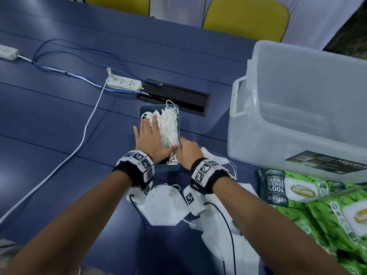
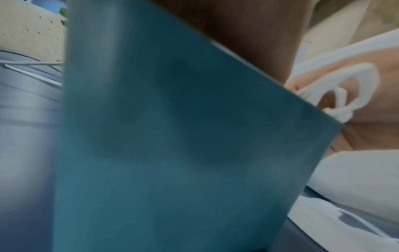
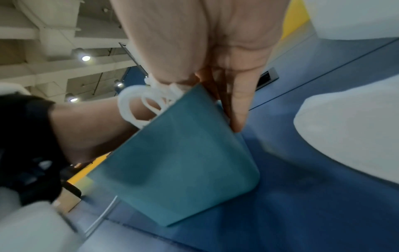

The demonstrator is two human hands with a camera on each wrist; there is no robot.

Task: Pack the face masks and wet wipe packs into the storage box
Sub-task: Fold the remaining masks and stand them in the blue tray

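A small teal box [image 1: 143, 116] sits mid-table with a stack of white face masks [image 1: 168, 126] standing in it, ear loops on top. My left hand [image 1: 151, 133] lies flat on the stack with straight fingers, pressing it. My right hand [image 1: 186, 151] is at the box's near right corner: its thumb presses the ear loops [image 3: 134, 102], and its straight fingers [image 3: 237, 105] lie against the outside of the teal box [image 3: 183, 162]. The left wrist view is mostly filled by the teal box [image 2: 172, 136]. The large clear storage box [image 1: 297, 108] stands to the right. Its visible part holds nothing.
Loose white masks [image 1: 164, 205] lie under my forearms, more of them [image 1: 228, 247] near the table's front edge. Green wet wipe packs [image 1: 294, 191] are heaped at the right front. A power strip [image 1: 124, 83], cables and a black cable hatch [image 1: 178, 96] lie beyond the teal box. Yellow chairs [image 1: 246, 18] stand behind the table.
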